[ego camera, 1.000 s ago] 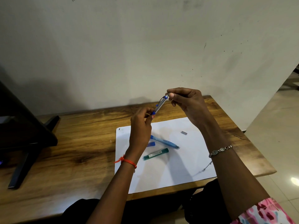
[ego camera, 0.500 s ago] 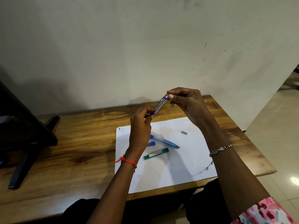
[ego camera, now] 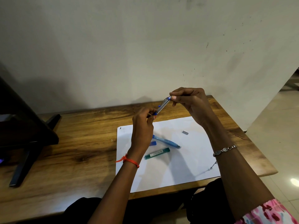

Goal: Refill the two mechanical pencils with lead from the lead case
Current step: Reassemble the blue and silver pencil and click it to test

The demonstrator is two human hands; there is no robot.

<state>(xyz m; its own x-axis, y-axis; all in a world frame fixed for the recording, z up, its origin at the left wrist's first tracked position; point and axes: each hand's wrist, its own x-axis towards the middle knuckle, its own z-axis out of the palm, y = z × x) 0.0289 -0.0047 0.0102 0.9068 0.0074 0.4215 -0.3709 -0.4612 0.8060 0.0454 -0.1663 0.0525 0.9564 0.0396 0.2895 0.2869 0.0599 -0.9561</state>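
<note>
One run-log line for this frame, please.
left hand: holds held pencil low | right hand: pinches its top | second pencil, lead case, small grey part: on paper

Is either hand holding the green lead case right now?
No, the green lead case lies untouched on the white paper.

Left hand (ego camera: pixel 142 128) raised, right hand (ego camera: pixel 192 104) higher, both pinching

No text can be read. The lead case (ego camera: pixel 156 153) carries a pale label (ego camera: pixel 155 154) with dark print, too small to make out. The blue pencil (ego camera: pixel 166 141) on the paper (ego camera: pixel 191 159) bears a darker streak, perhaps print, illegible. The raised grey pencil (ego camera: pixel 162 105) is too blurred to tell.
</note>
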